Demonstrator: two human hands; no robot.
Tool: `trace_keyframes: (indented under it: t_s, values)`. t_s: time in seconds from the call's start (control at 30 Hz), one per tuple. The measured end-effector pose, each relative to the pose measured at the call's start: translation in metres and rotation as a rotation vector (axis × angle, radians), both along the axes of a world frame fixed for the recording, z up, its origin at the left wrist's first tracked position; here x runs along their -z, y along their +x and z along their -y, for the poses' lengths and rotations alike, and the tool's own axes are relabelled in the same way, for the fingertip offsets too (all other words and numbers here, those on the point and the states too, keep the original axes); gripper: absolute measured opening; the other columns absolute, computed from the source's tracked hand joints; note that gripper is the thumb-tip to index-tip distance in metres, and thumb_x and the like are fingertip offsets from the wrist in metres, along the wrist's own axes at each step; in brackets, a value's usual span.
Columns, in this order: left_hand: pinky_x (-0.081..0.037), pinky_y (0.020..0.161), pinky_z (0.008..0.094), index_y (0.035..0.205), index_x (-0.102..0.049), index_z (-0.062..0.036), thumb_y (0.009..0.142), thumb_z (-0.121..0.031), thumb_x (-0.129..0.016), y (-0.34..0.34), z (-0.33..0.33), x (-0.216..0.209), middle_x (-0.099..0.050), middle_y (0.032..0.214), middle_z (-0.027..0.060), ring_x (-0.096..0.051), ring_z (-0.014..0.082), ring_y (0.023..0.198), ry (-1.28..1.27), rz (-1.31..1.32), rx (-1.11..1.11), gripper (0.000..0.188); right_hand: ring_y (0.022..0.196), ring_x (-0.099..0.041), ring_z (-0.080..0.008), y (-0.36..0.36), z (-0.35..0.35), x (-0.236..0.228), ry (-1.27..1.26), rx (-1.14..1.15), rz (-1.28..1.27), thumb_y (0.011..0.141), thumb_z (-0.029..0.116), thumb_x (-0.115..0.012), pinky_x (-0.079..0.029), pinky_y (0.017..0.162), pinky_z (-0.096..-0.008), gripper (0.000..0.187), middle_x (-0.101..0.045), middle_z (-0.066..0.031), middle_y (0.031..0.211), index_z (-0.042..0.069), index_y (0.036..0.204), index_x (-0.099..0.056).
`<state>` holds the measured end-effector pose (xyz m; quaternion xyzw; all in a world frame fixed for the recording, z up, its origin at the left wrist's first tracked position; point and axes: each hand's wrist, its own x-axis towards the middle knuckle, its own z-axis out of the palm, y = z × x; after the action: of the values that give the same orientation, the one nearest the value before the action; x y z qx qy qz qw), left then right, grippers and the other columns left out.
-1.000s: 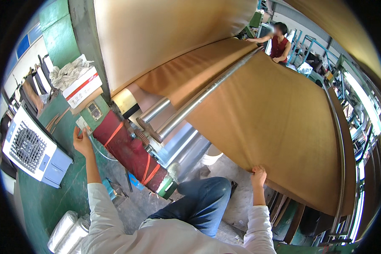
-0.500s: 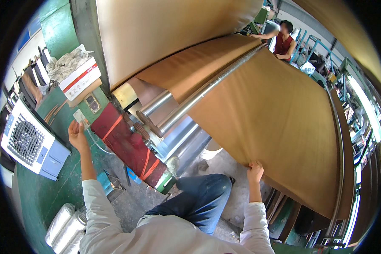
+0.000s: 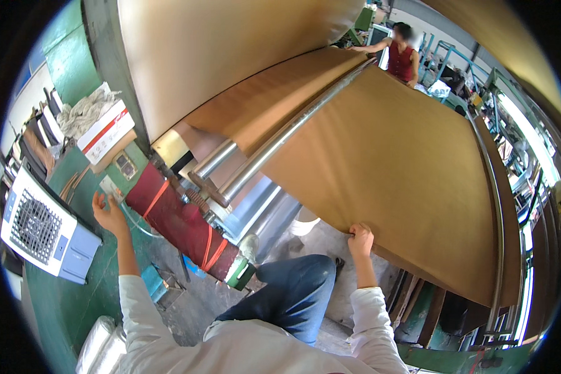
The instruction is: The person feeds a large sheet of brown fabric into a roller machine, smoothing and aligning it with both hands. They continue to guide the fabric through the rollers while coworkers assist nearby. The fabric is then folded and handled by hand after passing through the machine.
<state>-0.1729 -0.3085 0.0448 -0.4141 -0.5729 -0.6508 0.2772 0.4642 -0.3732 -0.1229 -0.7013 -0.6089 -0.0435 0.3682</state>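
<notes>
A wide sheet of brown material (image 3: pixel 411 181) stretches down from a metal roller. My right hand (image 3: pixel 360 240) pinches its near left edge, fingers closed on it. Out to the left, my left hand (image 3: pixel 110 215) holds nothing; its fingers are apart. They are just below a small light plate (image 3: pixel 111 187) on the green machine side, and I cannot tell whether they touch it. A dark red cloth (image 3: pixel 177 218) tied with orange bands covers the machine arm beside that hand.
Metal rollers (image 3: pixel 262 156) and a gear (image 3: pixel 197 201) lie between my hands. A white cooler (image 3: pixel 47 221) and clear wrapped rolls (image 3: pixel 100 346) are at left. A box of rags (image 3: pixel 106 128) rests on the machine. Across the sheet, a person in a red top (image 3: pixel 401 59) reaches toward the roller.
My left hand's fingers have spread, and the hand sits slightly lower beside the plate. My right hand keeps its pinch on the sheet's edge. The whole view has shifted a little.
</notes>
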Motion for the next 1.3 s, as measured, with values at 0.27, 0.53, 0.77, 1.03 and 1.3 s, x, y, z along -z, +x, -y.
trace_keyframes:
  t_s: [0.27,0.53,0.77,1.03,1.3]
  values:
    - [-0.044,0.068,0.0409,0.086,-0.057,-0.0036,0.08,-0.017,-0.057,0.111,-0.042,-0.045,-0.053,0.084,0.0158,-0.052,0.0349,0.075,-0.392,-0.37,0.384,0.015,0.069,-0.056,-0.0297,-0.016,-0.015,-0.007,-0.038,-0.013,0.033,0.054,-0.009,-0.053,-0.045,0.06,-0.0383,0.016,-0.055,-0.0105,0.066,0.004,0.063,-0.055]
    - [-0.046,0.071,0.0407,0.088,-0.058,-0.0071,0.08,-0.014,-0.053,0.125,-0.175,-0.021,-0.059,0.09,0.0107,-0.056,0.0308,0.085,-0.886,-0.886,0.612,0.011,0.068,-0.056,-0.0298,-0.038,-0.03,-0.011,-0.047,0.014,0.018,0.054,-0.009,-0.052,-0.044,0.059,-0.0385,0.016,-0.055,-0.0105,0.066,0.004,0.063,-0.054]
    - [-0.046,0.079,0.039,0.102,-0.051,-0.0049,0.081,-0.006,-0.045,0.17,-0.238,-0.014,-0.053,0.101,0.0128,-0.05,0.0292,0.098,-0.699,-1.141,0.554,0.022,0.066,-0.056,-0.029,-0.053,-0.04,-0.014,-0.032,0.089,0.009,0.054,-0.009,-0.051,-0.044,0.057,-0.0363,0.016,-0.056,-0.0106,0.065,0.004,0.063,-0.055]
    - [-0.045,0.082,0.0379,0.106,-0.05,-0.002,0.084,-0.008,-0.041,0.17,-0.263,0.003,-0.053,0.107,0.0143,-0.051,0.03,0.1,-0.861,-1.172,0.539,0.025,0.065,-0.055,-0.028,-0.07,-0.05,-0.013,-0.01,0.108,-0.054,0.055,-0.011,-0.052,-0.044,0.058,-0.0367,0.016,-0.055,-0.0101,0.065,0.003,0.063,-0.053]
    - [-0.047,0.078,0.0402,0.101,-0.054,-0.0022,0.085,-0.01,-0.039,0.153,-0.284,0.021,-0.058,0.1,0.0152,-0.056,0.0307,0.091,-0.861,-1.073,0.49,0.022,0.084,-0.051,-0.0335,-0.018,-0.013,-0.017,0.017,0.158,0.363,0.058,-0.009,-0.053,-0.043,0.075,-0.0402,0.024,-0.052,-0.0141,0.083,0.004,0.078,-0.053]
